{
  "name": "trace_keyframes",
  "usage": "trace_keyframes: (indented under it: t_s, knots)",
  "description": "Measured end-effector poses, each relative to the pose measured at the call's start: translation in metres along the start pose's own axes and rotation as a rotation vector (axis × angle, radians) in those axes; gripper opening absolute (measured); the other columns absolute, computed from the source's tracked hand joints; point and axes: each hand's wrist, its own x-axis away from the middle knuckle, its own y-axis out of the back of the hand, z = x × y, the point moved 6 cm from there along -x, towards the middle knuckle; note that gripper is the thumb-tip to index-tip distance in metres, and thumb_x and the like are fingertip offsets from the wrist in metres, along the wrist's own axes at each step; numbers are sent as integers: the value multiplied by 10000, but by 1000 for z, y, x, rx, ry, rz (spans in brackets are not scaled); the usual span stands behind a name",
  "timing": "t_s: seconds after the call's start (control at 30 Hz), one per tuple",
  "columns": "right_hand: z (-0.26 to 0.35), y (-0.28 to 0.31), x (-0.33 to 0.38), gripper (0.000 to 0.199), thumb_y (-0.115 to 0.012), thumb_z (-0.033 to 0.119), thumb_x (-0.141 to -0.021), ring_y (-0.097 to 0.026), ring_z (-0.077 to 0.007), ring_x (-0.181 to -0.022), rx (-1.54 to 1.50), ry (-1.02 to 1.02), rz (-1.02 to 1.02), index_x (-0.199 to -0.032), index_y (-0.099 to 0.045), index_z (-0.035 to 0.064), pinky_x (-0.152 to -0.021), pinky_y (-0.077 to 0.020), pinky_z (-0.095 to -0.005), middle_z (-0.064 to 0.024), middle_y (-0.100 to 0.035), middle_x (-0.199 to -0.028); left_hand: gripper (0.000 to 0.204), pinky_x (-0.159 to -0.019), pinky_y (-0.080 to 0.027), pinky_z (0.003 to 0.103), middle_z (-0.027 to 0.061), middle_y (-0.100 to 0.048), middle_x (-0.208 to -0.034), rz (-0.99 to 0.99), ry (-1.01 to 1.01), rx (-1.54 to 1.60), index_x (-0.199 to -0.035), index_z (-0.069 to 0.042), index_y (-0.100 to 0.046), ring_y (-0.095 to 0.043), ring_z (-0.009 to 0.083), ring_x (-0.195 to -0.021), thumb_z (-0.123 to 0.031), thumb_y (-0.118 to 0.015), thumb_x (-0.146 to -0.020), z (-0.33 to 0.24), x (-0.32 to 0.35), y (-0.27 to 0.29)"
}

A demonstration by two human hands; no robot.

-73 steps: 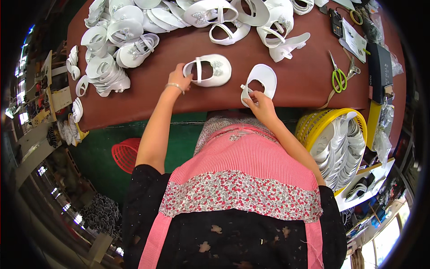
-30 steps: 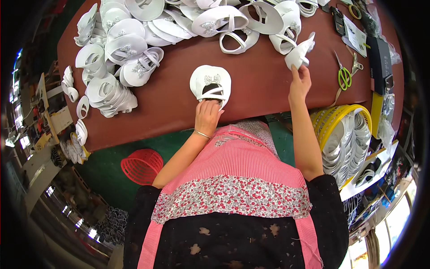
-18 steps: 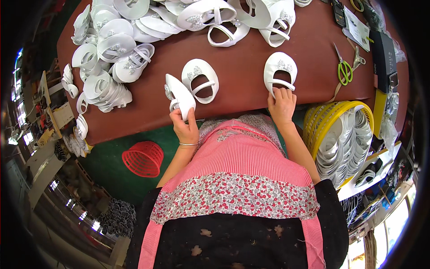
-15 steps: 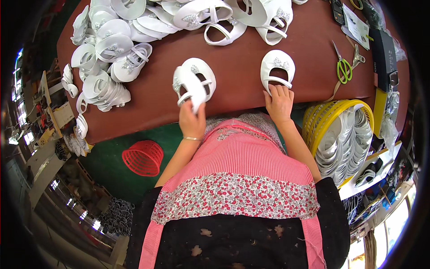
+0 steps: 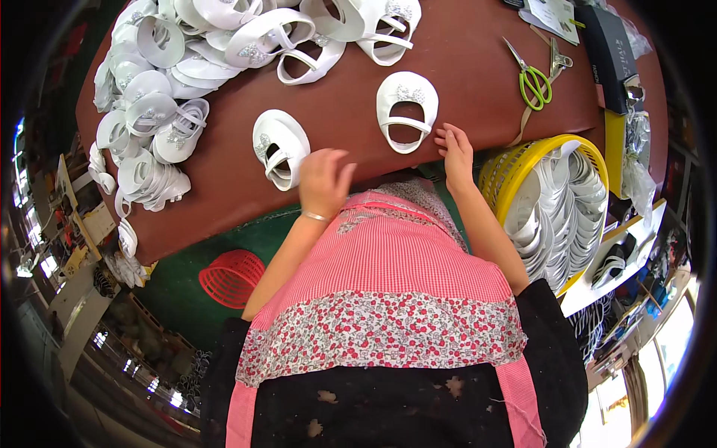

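Note:
A white shoe upper (image 5: 296,142) with a strap and a glittery bow lies on the brown tabletop (image 5: 336,97), tilted to the left. Just right of it is my left hand (image 5: 323,184), thumb and fingers apart, holding nothing. Whether a second upper lies beneath cannot be told. Another white upper (image 5: 387,97), its silvery bow at the top and strap toward me, rests flat further right. My right hand (image 5: 457,153) is beside its lower right edge, fingers stretched out and holding nothing.
A large heap of white uppers (image 5: 202,67) covers the table's far left. Green-handled scissors (image 5: 535,88) lie at the right, near a dark box (image 5: 609,60). A yellow basket (image 5: 493,175) full of white pieces stands at my right; a red basket (image 5: 231,278) is below the table's left side.
My left hand has let go of the upper it held over another, and only one shows there now. My right hand has come off the right upper. The whole view has shifted.

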Motion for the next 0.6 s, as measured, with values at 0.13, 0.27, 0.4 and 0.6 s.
trace_keyframes:
  t_s: [0.13,0.27,0.4,0.6]
  knots:
    - [11,-10,-7,320,-468,225,-1028,-595,-123,-1017,-33,-81,64,-1270,-571,43,-855,-445,-274,-56,-658,-1141,325,-952,-413,432,71,-639,-1026,188,-213,93,-1060,-113,-649,-564,266,-1047,-253,-745,-783,-49,-49,-60]
    - [24,-20,-7,283,-480,211,-1021,-599,-118,-945,-50,-31,209,-1205,-616,45,-823,-456,-273,-47,-666,-1062,212,-1024,-365,470,-1,-631,-908,293,-293,-67,-981,-122,-669,-564,214,-1004,-218,-708,-796,-52,-54,-84]
    - [28,-12,-8,235,-514,195,-1007,-608,-105,-856,-57,-32,267,-1142,-652,60,-760,-460,-247,-24,-670,-966,176,-960,-374,447,6,-647,-938,69,-185,-232,-949,-105,-658,-569,224,-975,-203,-712,-813,-63,-15,7]
    - [48,-58,-19,181,-564,137,-972,-621,-123,-827,303,256,358,-1078,-657,24,-752,-504,-278,-68,-678,-949,176,-963,-377,441,30,-638,-1016,56,198,-535,-1007,-94,-639,-562,219,-983,-193,-660,-863,10,63,67]
